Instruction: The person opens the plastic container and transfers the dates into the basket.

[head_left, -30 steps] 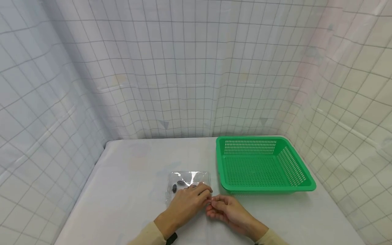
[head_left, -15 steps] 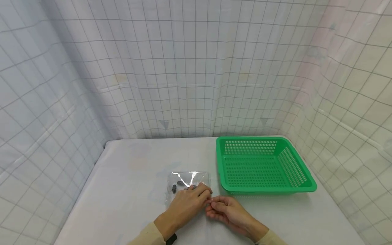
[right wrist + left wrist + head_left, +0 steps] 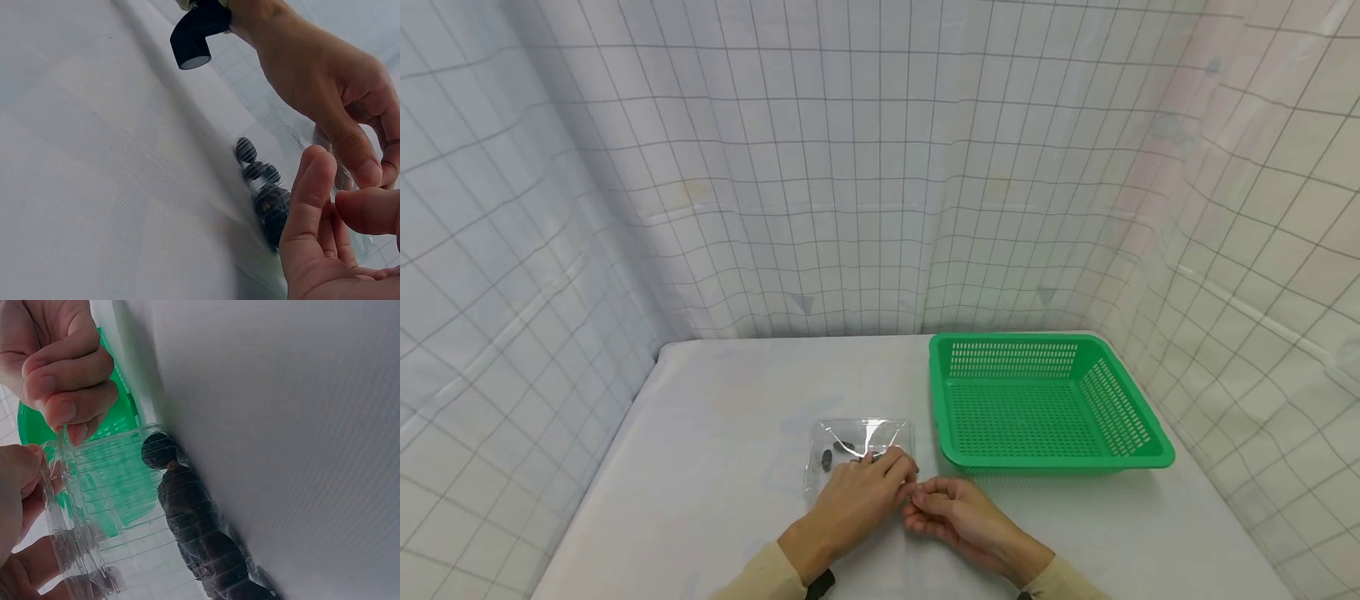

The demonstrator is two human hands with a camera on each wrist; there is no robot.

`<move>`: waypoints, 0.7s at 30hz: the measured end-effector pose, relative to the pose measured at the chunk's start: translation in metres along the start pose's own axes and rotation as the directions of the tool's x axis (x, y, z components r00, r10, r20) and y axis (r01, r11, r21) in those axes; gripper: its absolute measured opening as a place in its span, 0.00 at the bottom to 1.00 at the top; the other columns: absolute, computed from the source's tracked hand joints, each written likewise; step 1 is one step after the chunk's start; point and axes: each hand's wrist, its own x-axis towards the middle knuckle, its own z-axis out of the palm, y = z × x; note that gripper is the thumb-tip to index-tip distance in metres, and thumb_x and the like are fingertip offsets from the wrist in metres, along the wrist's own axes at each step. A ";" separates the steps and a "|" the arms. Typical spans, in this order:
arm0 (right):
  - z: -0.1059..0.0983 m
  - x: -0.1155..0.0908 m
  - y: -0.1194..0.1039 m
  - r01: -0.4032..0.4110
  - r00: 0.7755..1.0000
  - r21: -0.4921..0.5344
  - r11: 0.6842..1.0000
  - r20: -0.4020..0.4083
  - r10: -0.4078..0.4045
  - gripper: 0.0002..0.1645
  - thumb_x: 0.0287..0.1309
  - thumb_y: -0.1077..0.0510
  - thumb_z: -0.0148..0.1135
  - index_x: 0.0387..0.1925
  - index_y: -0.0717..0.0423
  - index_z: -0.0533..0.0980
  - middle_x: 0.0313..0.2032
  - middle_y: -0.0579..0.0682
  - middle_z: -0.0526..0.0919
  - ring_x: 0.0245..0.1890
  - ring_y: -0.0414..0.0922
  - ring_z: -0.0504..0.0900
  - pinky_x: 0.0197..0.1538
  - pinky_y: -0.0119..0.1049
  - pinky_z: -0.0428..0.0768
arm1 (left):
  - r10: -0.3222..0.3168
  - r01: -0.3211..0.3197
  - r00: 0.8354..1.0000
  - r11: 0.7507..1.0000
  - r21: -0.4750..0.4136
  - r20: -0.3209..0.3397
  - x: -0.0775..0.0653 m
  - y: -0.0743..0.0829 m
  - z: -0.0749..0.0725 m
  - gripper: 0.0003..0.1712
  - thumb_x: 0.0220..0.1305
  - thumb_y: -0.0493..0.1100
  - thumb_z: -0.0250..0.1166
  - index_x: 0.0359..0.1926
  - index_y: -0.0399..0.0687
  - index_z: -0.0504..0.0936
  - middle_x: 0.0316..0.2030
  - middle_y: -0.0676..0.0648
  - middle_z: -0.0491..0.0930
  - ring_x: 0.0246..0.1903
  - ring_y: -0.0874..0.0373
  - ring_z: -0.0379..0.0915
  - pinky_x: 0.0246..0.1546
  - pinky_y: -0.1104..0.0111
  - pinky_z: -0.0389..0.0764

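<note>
A clear plastic clamshell box (image 3: 891,431) lies on the white table, with several dark oval fruits (image 3: 203,531) along its bottom. Their exact kind cannot be told. My left hand (image 3: 856,502) reaches over the box's front right part, covering some of it, and grips the upper edge between thumb and fingers. Close beside it, my right hand (image 3: 961,518) pinches the box's near right corner with thumb and forefinger, its other fingers curled below. In the right wrist view the two thumbs almost meet at that edge, and the fruits (image 3: 272,209) show beyond.
A green plastic basket (image 3: 1056,462) with slotted walls stands right of the box, close behind the right hand. White cloth with a grid pattern (image 3: 865,167) hangs round the back and sides of the table (image 3: 700,467).
Both hands stay at the box's near right corner. The right thumb and fingertips shift very slightly; the box and basket keep their places.
</note>
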 end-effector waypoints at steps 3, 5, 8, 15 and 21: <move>0.001 0.000 -0.001 -0.010 1.000 -0.010 1.000 -0.011 0.010 0.13 0.86 0.62 0.63 0.59 0.70 0.80 0.46 0.50 0.92 0.47 0.39 0.94 0.57 0.29 0.96 | -0.013 0.012 1.000 0.999 -0.033 -0.014 0.002 -0.001 -0.004 0.12 0.79 0.52 0.79 0.52 0.57 0.84 0.50 0.60 0.86 0.32 0.62 0.87 0.26 0.72 0.86; 0.002 0.001 -0.002 -0.018 0.999 -0.019 1.000 -0.030 0.017 0.11 0.86 0.62 0.62 0.57 0.68 0.80 0.46 0.51 0.92 0.47 0.39 0.94 0.57 0.30 0.96 | -0.022 0.019 0.999 0.998 -0.057 -0.045 0.006 -0.003 -0.008 0.13 0.78 0.49 0.79 0.52 0.55 0.84 0.53 0.60 0.88 0.30 0.63 0.86 0.25 0.74 0.85; 0.004 0.003 -0.002 -0.026 0.998 -0.029 0.999 -0.059 0.024 0.08 0.86 0.61 0.62 0.54 0.64 0.80 0.44 0.50 0.92 0.45 0.39 0.94 0.56 0.30 0.96 | -0.028 0.022 0.995 0.998 -0.067 -0.093 0.009 -0.007 -0.013 0.14 0.77 0.47 0.80 0.51 0.54 0.82 0.56 0.59 0.89 0.26 0.65 0.85 0.20 0.77 0.80; 0.012 0.006 -0.003 -0.027 0.995 -0.029 0.999 -0.097 0.025 0.12 0.87 0.60 0.61 0.56 0.66 0.83 0.42 0.49 0.92 0.42 0.39 0.93 0.52 0.29 0.96 | 0.082 -0.079 0.995 0.996 0.043 -0.053 -0.002 -0.009 -0.010 0.16 0.73 0.54 0.82 0.49 0.58 0.84 0.61 0.57 0.89 0.53 0.57 0.95 0.36 0.71 0.95; 0.015 0.007 -0.003 -0.034 0.992 -0.044 0.998 -0.119 0.028 0.09 0.87 0.60 0.62 0.53 0.65 0.80 0.43 0.51 0.93 0.43 0.39 0.93 0.52 0.29 0.96 | -0.028 0.028 0.999 1.000 0.004 0.042 -0.013 -0.021 -0.014 0.30 0.65 0.61 0.88 0.61 0.60 0.85 0.68 0.55 0.86 0.66 0.55 0.88 0.62 0.59 0.97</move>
